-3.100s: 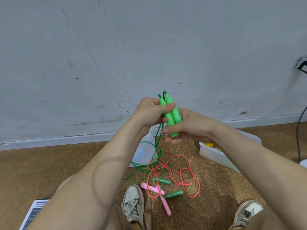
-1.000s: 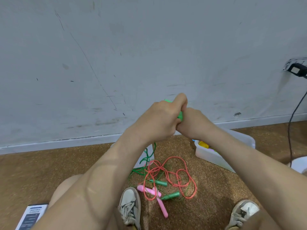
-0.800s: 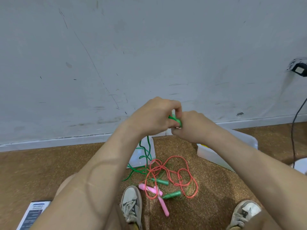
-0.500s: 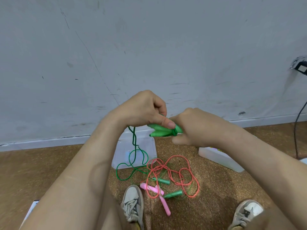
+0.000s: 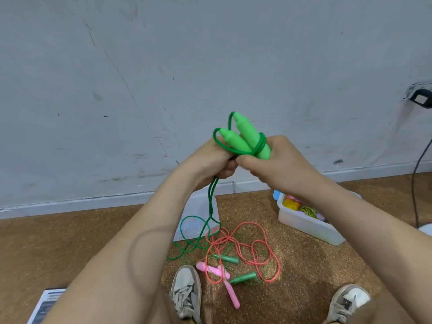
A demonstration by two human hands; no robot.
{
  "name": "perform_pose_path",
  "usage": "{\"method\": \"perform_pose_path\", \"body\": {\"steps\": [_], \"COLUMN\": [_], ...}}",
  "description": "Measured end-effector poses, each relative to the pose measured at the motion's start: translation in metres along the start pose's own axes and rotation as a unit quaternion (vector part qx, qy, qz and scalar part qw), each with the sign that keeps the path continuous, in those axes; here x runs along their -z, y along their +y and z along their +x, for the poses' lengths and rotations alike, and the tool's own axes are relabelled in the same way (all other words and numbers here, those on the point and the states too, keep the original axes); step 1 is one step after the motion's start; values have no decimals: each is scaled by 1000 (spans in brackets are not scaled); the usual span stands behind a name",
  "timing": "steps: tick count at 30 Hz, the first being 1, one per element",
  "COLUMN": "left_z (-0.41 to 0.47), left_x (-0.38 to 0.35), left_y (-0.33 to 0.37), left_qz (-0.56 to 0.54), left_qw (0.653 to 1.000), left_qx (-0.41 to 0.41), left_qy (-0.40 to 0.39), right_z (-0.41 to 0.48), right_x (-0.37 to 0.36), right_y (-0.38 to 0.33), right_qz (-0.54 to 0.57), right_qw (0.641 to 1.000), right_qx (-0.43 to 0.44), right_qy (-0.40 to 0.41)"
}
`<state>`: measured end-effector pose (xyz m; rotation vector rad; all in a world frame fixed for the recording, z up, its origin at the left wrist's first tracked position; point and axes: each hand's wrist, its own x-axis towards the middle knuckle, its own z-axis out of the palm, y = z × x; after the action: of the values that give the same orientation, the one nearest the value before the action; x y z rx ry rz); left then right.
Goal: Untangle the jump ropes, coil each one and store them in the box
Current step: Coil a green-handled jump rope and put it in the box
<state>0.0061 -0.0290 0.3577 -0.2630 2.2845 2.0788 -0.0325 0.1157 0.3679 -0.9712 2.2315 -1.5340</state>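
The right hand (image 5: pixel 281 166) grasps two smooth, tapered plastic handles (image 5: pixel 245 139). The left hand (image 5: pixel 209 161) grips their thin cord (image 5: pixel 211 202).

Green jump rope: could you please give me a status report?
Right hand grips both green handles, cord wrapped round them. Left hand holds the cord. Slack hangs to the floor, overlapping the orange rope.

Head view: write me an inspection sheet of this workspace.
Surface: brown speckled floor.
Job's things: green handles side by side, green rope wound round them, its slack trailing down; orange rope, pink handles and dark green handles tangled on the floor; box holding coiled rope.
Clutter: printed sheet; clear plastic item by the wall.
Grippers: left hand grips the green rope; right hand grips the green handles.
Cables: black cable running down the wall.
Surroundings: scuffed grey wall; two shoes.
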Motion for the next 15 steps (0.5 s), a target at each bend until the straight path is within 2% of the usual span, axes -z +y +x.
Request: {"method": "perform_pose_path", "body": {"steps": [2,4,7,11,13,15], "left_z": [-3,-7,-12,-18,-20,-21], "left_x": [-3,-3,-2,-9,-13,-15], "left_y": [1,3,3,6,8,11], "left_qz": [80,227,458,634,680,690], "left_qw": [996,968,874,740,697,685], "left_qx": [-29,-79,-138,-196,-204,-217], "left_qy": [39,72,88,108,98,84], "right_z": [9,15,20,21,20,20], "right_x": [5,9,18,20,17,17], "right_y": [9,16,21,26,28,30], "right_qz": [8,6,-19,-203,-256,-309], "right_qw": [999,997,992,974,962,946], "right_qx": [-42,-69,-103,-87,-89,-96], "right_qy": [29,45,70,56,40,15]}}
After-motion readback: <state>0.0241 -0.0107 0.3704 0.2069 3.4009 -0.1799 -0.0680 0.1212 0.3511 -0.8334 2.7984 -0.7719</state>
